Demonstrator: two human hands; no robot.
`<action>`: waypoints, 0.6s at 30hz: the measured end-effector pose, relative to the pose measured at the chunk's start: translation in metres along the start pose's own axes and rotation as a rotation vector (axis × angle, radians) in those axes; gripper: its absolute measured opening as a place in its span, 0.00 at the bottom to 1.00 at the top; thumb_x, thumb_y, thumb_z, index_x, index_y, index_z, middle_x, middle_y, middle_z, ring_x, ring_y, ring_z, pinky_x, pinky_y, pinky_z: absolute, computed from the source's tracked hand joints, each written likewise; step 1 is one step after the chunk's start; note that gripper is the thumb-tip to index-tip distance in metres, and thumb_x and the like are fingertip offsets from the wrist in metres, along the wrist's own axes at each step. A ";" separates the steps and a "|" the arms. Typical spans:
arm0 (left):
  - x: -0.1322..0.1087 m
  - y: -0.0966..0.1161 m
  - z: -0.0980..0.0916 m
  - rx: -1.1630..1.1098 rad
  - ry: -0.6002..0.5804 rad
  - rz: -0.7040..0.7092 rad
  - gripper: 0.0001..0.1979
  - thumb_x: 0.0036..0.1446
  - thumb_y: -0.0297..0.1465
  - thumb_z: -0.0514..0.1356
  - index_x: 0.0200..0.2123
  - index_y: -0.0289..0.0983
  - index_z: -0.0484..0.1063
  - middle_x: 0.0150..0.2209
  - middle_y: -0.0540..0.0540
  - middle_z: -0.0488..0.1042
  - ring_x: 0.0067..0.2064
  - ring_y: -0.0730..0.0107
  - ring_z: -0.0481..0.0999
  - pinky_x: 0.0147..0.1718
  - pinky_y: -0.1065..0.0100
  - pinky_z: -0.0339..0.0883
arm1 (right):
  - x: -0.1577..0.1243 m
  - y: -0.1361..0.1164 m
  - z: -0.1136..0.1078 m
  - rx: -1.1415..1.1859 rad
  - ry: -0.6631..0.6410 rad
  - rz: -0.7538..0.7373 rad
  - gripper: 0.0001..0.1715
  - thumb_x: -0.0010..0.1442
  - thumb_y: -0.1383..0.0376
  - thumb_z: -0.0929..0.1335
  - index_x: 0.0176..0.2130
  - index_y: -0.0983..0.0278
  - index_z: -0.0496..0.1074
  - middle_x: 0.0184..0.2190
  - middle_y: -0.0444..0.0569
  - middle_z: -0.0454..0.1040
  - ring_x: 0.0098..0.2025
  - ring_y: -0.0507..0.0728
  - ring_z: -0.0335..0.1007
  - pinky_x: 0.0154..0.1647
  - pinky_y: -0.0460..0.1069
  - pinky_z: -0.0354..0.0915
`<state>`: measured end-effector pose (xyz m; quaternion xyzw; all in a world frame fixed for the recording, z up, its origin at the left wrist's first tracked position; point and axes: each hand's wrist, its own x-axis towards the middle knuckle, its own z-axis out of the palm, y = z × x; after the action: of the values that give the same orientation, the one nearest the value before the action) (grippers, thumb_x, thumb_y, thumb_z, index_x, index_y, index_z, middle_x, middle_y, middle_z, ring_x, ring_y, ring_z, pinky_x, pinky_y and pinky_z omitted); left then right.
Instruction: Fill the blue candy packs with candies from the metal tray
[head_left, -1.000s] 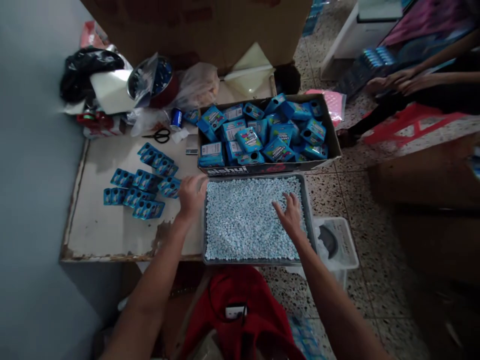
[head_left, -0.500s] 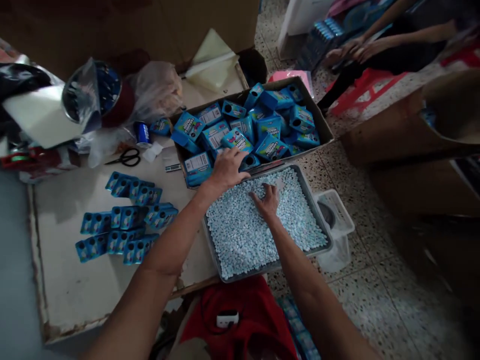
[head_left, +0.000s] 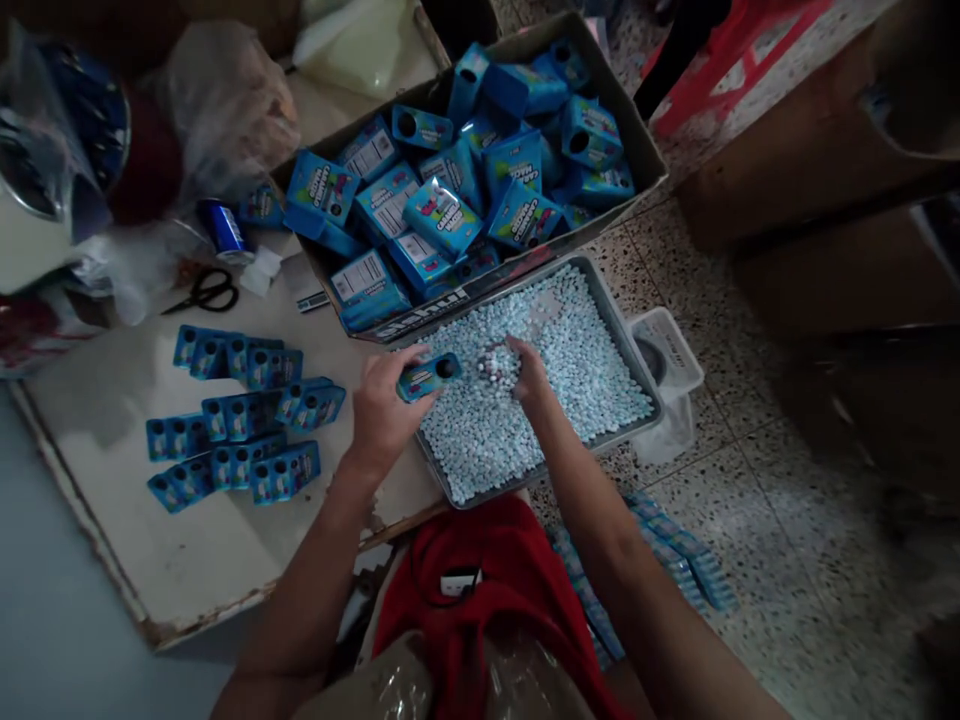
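Observation:
My left hand [head_left: 386,405] grips a small blue box [head_left: 429,377] by its sides, with the round dark hole in its end facing up. It is held over the left edge of a grey tray [head_left: 517,476] filled with small pale-blue candies [head_left: 487,440]. My right hand [head_left: 525,375] is cupped above the candies and holds a heap of them [head_left: 498,368] close to the box. Behind the tray, a cardboard carton [head_left: 651,172] holds many loose blue boxes [head_left: 444,216] lying at all angles.
Several rows of blue boxes [head_left: 240,415] stand on the white table [head_left: 225,570] at left. Beyond them lie scissors [head_left: 211,291], a blue can [head_left: 223,230] and plastic bags [head_left: 225,100]. A clear plastic container [head_left: 671,350] sits right of the tray; large cardboard boxes [head_left: 810,160] stand further right.
My left hand has come back from the carton's front to the tray's left edge, now with a blue box. The right hand has scooped up candies. The view has tilted down.

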<state>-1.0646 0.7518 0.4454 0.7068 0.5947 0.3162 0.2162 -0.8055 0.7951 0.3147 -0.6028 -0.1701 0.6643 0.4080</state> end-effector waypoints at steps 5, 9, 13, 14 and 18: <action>-0.012 -0.007 0.053 0.023 -0.056 -0.155 0.20 0.51 0.27 0.74 0.49 0.42 0.82 0.46 0.43 0.79 0.50 0.52 0.80 0.53 0.56 0.75 | -0.032 -0.014 -0.001 0.515 -0.242 0.101 0.17 0.60 0.52 0.71 0.29 0.60 0.66 0.23 0.42 0.70 0.21 0.50 0.62 0.18 0.43 0.60; -0.006 -0.003 0.063 0.059 -0.092 -0.117 0.22 0.49 0.23 0.71 0.49 0.41 0.83 0.45 0.42 0.76 0.51 0.51 0.77 0.55 0.55 0.73 | -0.057 -0.033 0.010 0.726 -0.334 0.007 0.14 0.61 0.58 0.71 0.28 0.60 0.65 0.24 0.41 0.69 0.23 0.49 0.62 0.20 0.42 0.61; -0.005 0.003 0.063 0.074 -0.125 -0.092 0.23 0.49 0.21 0.70 0.50 0.42 0.83 0.47 0.42 0.78 0.52 0.50 0.76 0.54 0.54 0.72 | -0.071 -0.046 0.026 0.741 -0.354 -0.084 0.14 0.59 0.58 0.72 0.28 0.59 0.65 0.24 0.41 0.67 0.26 0.51 0.62 0.25 0.45 0.65; -0.005 0.005 0.064 0.067 -0.140 -0.089 0.24 0.49 0.21 0.70 0.50 0.42 0.82 0.48 0.42 0.79 0.52 0.50 0.76 0.54 0.54 0.72 | -0.073 -0.048 0.030 0.731 -0.358 -0.106 0.15 0.59 0.57 0.72 0.28 0.59 0.66 0.23 0.41 0.66 0.27 0.51 0.62 0.27 0.46 0.65; -0.003 0.011 0.069 0.035 -0.196 -0.074 0.23 0.51 0.20 0.69 0.50 0.42 0.82 0.49 0.44 0.83 0.54 0.50 0.77 0.56 0.53 0.70 | -0.080 -0.053 0.045 0.591 -0.339 -0.238 0.16 0.57 0.52 0.72 0.28 0.58 0.67 0.26 0.43 0.67 0.28 0.53 0.62 0.31 0.50 0.67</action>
<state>-1.0085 0.7514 0.4042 0.7157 0.6019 0.2267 0.2723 -0.8342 0.7798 0.4151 -0.3159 -0.1051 0.7233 0.6050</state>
